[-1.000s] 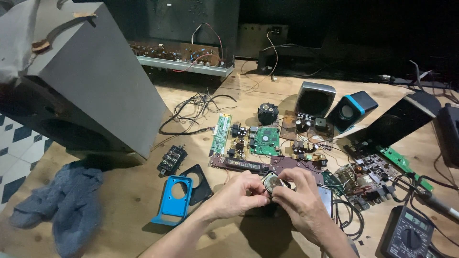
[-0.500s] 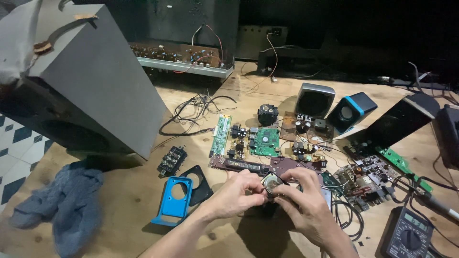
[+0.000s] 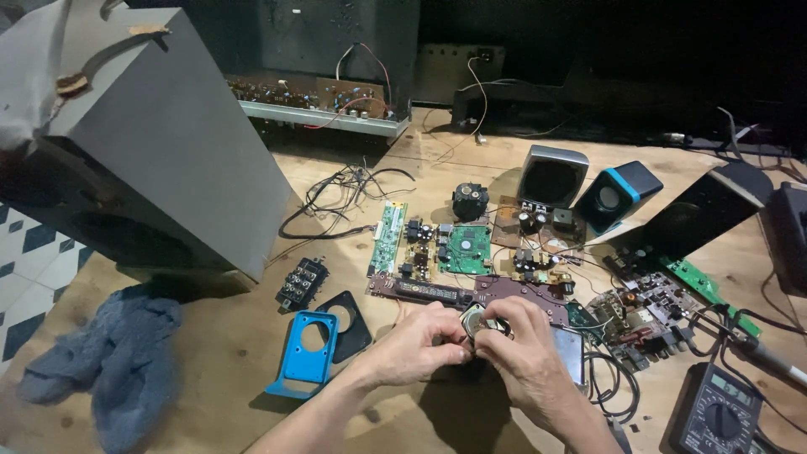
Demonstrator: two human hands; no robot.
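both hands meet on a small round speaker (image 3: pixel 476 322) above the wooden table (image 3: pixel 227 370). left hand (image 3: pixel 418 343) pinches its left edge; right hand (image 3: pixel 523 357) closes over its right side, equally near.

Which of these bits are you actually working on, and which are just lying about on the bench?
In hand:
small round speaker
left hand
right hand

Lying about:
blue plastic frame
green circuit board
multimeter
grey cloth
blue-edged speaker
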